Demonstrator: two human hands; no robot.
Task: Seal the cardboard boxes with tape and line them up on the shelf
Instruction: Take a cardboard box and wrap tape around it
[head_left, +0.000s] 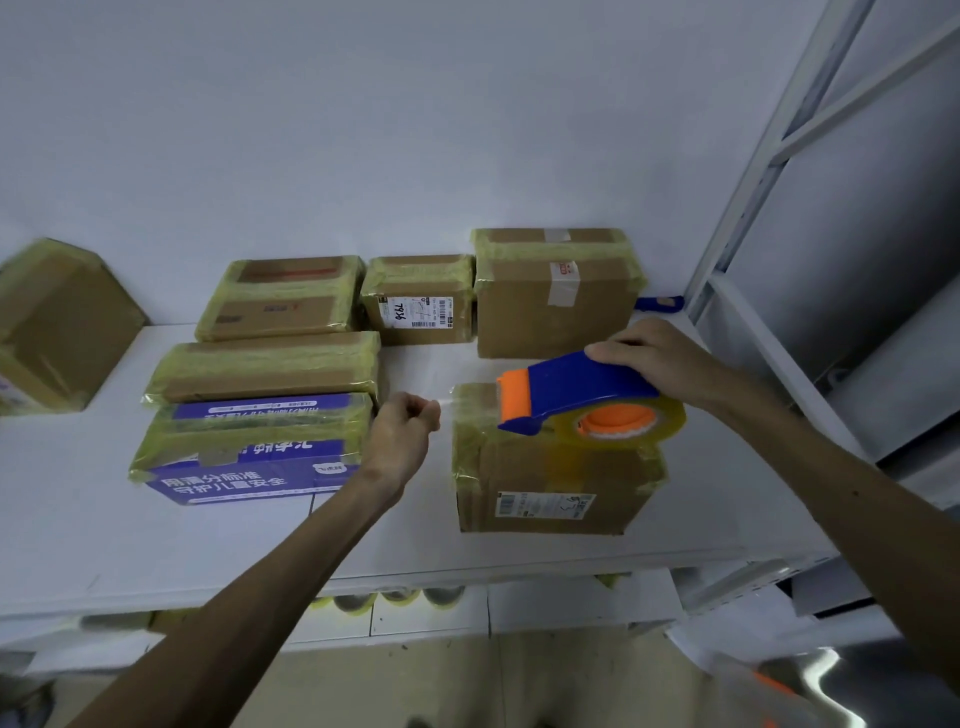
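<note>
A brown cardboard box (550, 483) with yellowish tape over its top stands near the front of the white shelf (260, 545). My right hand (654, 353) grips the blue and orange tape dispenser (566, 389) above the box top; its clear tape roll (628, 421) rests on the box. My left hand (402, 434) pinches the free end of the clear tape strip (449, 400), pulled out to the left of the box.
Several taped boxes stand on the shelf: a blue printed one (249, 452), a flat one (265, 369), three along the wall (421, 301), one at far left (57, 322). A grey metal rack upright (753, 171) rises on the right. Tape rolls (395, 597) lie below the shelf.
</note>
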